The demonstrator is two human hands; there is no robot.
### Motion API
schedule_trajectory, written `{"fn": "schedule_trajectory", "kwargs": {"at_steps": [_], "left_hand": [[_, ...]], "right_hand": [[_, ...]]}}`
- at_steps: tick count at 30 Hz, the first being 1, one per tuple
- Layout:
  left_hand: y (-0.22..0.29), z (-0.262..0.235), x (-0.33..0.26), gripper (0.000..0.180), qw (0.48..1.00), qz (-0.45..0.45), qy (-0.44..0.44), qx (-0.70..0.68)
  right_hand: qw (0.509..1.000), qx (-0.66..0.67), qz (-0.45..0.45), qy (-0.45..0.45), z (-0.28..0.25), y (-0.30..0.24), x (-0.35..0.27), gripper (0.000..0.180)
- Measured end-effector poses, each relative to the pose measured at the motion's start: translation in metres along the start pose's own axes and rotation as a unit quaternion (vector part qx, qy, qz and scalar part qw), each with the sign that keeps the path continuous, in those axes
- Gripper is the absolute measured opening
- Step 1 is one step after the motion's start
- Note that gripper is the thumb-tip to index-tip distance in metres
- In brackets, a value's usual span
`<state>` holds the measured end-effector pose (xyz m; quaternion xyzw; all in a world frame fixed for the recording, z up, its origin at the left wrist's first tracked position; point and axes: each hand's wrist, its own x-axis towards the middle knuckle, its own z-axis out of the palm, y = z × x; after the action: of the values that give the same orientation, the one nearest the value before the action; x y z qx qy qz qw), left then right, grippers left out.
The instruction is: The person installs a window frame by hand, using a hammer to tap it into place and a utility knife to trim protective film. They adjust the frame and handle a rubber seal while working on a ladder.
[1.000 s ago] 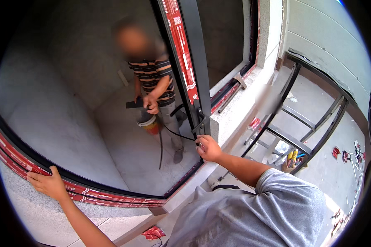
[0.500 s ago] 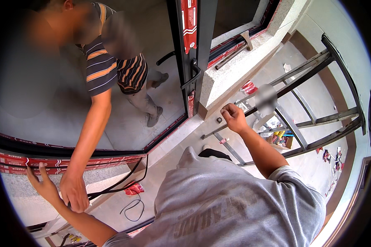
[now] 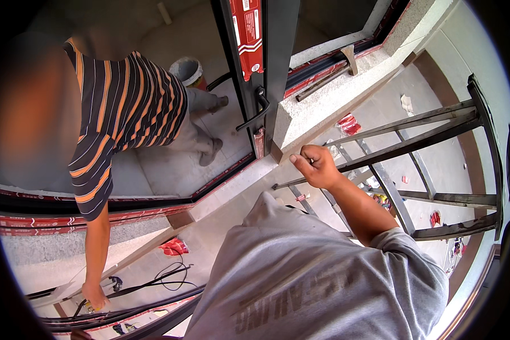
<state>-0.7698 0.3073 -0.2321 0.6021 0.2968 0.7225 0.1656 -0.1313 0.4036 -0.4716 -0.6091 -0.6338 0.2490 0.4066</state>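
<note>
White-printed red protective film (image 3: 247, 37) runs down the dark metal door frame (image 3: 286, 42), with pale label patches and a zigzag near its lower end; the print is too small for me to read. More red film strips (image 3: 45, 222) line the low curved sill at my left, and faded block letters cross my grey cloth T-shirt (image 3: 328, 249).

My right grip (image 3: 316, 166) is curled into a loose fist, thumb lying along the bent forefinger; from this angle I can't tell whether something small sits inside. It is raised in front of my body, overlapping in view one rail of the dark metal ladder-like frame (image 3: 425, 143) that slants away to my right. The black bent lever handle (image 3: 255, 118) is on the door frame, up and left of my fist and apart from it. My left grip is out of view, so I can't tell its state.

At my left a co-worker in a black-and-orange striped shirt (image 3: 136, 107) leans over the sill, one hand (image 3: 95, 296) down beside long black strips (image 3: 153, 280).
</note>
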Motion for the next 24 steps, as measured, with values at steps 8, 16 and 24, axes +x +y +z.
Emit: {"fn": "schedule_trajectory", "kwargs": {"at_steps": [8, 16, 24], "left_hand": [[-0.093, 0.3, -0.066, 0.036, 0.853, -0.223, -0.426, -0.204], [-0.047, 0.457, -0.055, 0.021, 0.572, -0.247, -0.477, -0.62], [-0.006, 0.514, -0.093, 0.015, 0.497, -0.247, -0.338, -0.759]], "right_hand": [[0.998, 0.042, -0.031, 0.023, -0.038, -0.017, -0.002, 0.016], [0.985, -0.055, -0.044, 0.159, -0.127, -0.057, -0.071, 0.01], [0.927, -0.216, 0.123, 0.28, -0.166, -0.031, -0.138, 0.018]]}}
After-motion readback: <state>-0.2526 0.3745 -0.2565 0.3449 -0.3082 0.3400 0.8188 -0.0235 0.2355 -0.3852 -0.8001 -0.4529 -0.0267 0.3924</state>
